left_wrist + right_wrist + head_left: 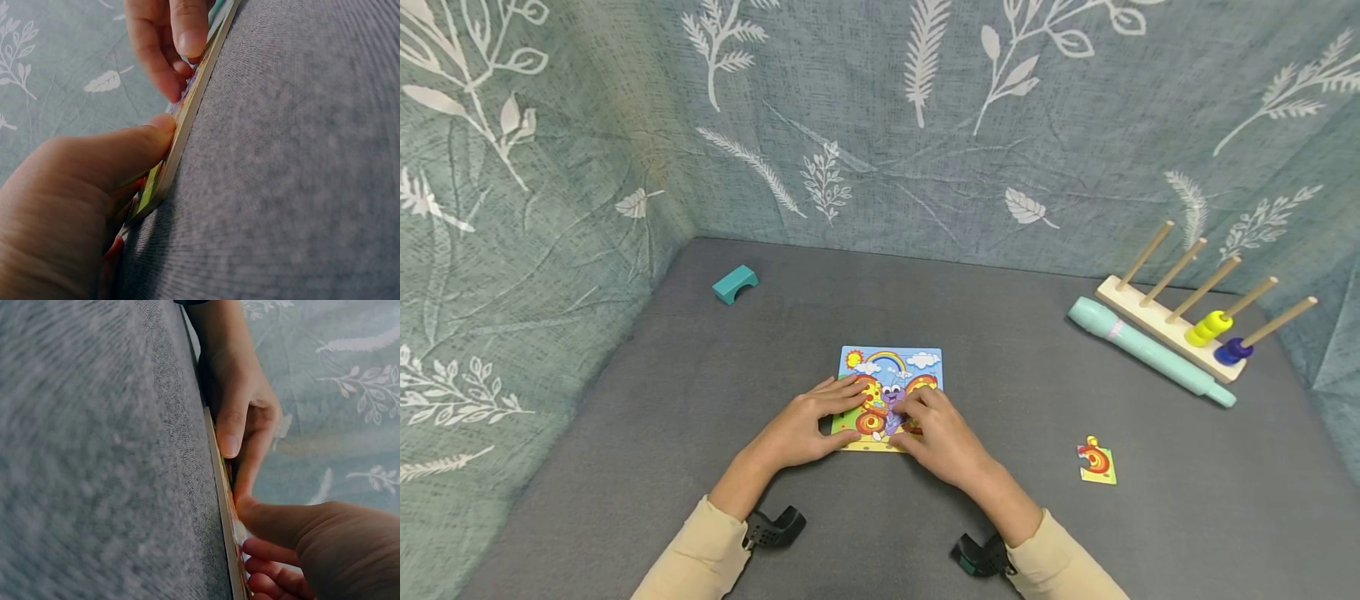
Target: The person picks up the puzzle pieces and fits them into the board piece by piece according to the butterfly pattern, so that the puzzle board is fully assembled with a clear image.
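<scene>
A butterfly jigsaw puzzle (891, 357) lies flat, with a sun, rainbow and clouds along its top. My left hand (808, 423) rests on its left side, fingers stretched over the picture and thumb (147, 140) on the near edge. My right hand (943, 433) is at the lower right part, its fingers bent and its thumb near the bottom edge. Between that thumb and forefinger it pinches a puzzle piece (892, 423) with the purple butterfly body, in place among the others. The right palm hides the puzzle's lower right corner.
A loose puzzle piece (1099, 463) with a red and yellow swirl lies to the right. Behind it are a mint-green tube (1157, 354) and a wooden peg stand (1157, 318) with yellow and dark blue beads. A teal arch block (735, 283) sits at the back left.
</scene>
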`<control>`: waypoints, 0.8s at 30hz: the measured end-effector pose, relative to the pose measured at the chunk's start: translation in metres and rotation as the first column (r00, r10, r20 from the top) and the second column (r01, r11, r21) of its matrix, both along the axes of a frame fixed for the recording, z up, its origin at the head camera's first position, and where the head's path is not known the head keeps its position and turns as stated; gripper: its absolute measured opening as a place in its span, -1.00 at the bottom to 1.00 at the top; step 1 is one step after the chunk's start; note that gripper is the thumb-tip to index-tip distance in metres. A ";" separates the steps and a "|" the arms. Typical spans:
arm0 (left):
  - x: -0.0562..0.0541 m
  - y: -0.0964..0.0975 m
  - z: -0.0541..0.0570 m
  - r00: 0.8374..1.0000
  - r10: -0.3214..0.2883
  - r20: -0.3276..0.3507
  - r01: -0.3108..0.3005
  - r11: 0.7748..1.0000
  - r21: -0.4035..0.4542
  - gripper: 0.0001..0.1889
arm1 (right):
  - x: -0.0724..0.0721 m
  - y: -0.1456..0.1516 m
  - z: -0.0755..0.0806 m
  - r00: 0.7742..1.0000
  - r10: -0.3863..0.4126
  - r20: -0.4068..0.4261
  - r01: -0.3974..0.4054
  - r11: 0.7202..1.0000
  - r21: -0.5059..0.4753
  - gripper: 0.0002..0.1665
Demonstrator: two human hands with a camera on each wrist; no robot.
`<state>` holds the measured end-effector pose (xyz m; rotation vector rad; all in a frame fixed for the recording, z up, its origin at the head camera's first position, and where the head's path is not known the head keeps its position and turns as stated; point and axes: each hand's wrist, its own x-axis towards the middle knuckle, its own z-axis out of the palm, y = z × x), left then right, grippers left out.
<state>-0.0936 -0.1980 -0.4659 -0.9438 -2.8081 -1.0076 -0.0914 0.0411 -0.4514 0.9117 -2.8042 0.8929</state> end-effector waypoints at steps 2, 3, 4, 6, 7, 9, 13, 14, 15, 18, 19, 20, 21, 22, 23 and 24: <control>0.000 0.001 0.001 1.000 0.000 0.005 0.000 1.000 0.001 -0.44 | -0.001 0.001 0.000 1.000 0.000 -0.011 0.000 1.000 0.000 -0.62; 0.000 0.001 0.001 1.000 0.000 0.004 0.000 1.000 0.004 -0.44 | -0.001 0.001 0.000 1.000 0.000 -0.011 0.000 1.000 0.000 -0.63; -0.001 0.002 0.001 1.000 0.000 0.008 -0.001 1.000 0.007 -0.44 | -0.001 0.001 0.001 1.000 -0.001 -0.007 0.001 1.000 0.001 -0.63; -0.001 0.002 0.002 1.000 0.003 0.009 -0.003 1.000 0.019 -0.44 | -0.001 0.002 0.001 1.000 -0.002 0.003 0.002 1.000 0.000 -0.63; -0.001 0.003 0.002 1.000 0.004 0.006 -0.004 1.000 0.026 -0.44 | -0.001 0.002 0.001 1.000 -0.003 0.009 0.003 1.000 0.002 -0.63; 0.000 0.004 0.001 1.000 0.009 -0.018 -0.008 0.999 0.042 -0.44 | -0.001 0.002 0.002 1.000 0.000 0.014 0.000 1.000 0.003 -0.63; 0.000 0.014 0.004 0.998 0.021 -0.063 -0.017 0.998 0.065 -0.45 | -0.002 0.003 0.002 1.000 0.016 -0.017 -0.015 1.000 0.007 -0.63; 0.000 0.018 0.005 0.997 0.018 -0.070 -0.013 0.998 0.063 -0.45 | -0.002 0.003 0.002 0.999 0.020 -0.026 -0.020 1.000 0.008 -0.63; 0.000 0.022 0.006 0.997 0.013 -0.070 -0.010 0.998 0.055 -0.45 | -0.002 0.003 0.002 0.999 0.023 -0.032 -0.022 1.000 0.009 -0.63; -0.002 0.035 0.007 0.997 -0.005 -0.078 0.005 1.000 0.001 -0.44 | -0.003 0.005 0.003 0.999 0.031 -0.038 -0.031 0.999 0.014 -0.64; -0.003 0.039 0.007 0.996 -0.008 -0.084 0.007 1.000 -0.021 -0.44 | -0.003 0.005 0.003 0.999 0.035 -0.036 -0.034 0.999 0.016 -0.64; -0.004 0.042 0.007 0.996 -0.010 -0.088 0.007 0.999 -0.040 -0.44 | -0.003 0.005 0.004 0.999 0.040 -0.033 -0.039 0.999 0.016 -0.64; -0.005 0.045 0.007 0.996 -0.010 -0.092 0.005 0.998 -0.058 -0.44 | -0.004 0.006 0.004 0.999 0.046 -0.025 -0.046 0.999 0.015 -0.63; -0.006 0.047 0.007 0.995 -0.011 -0.096 0.004 0.997 -0.073 -0.44 | -0.004 0.007 0.005 0.998 0.054 -0.019 -0.054 0.998 0.018 -0.62; -0.007 0.048 0.006 0.996 -0.010 -0.094 0.002 0.996 -0.085 -0.44 | -0.004 0.007 0.005 0.998 0.063 -0.013 -0.063 0.998 0.019 -0.60; -0.008 0.050 0.006 0.996 -0.011 -0.090 0.002 0.996 -0.093 -0.44 | -0.005 0.008 0.006 0.997 0.074 -0.006 -0.074 0.997 0.020 -0.59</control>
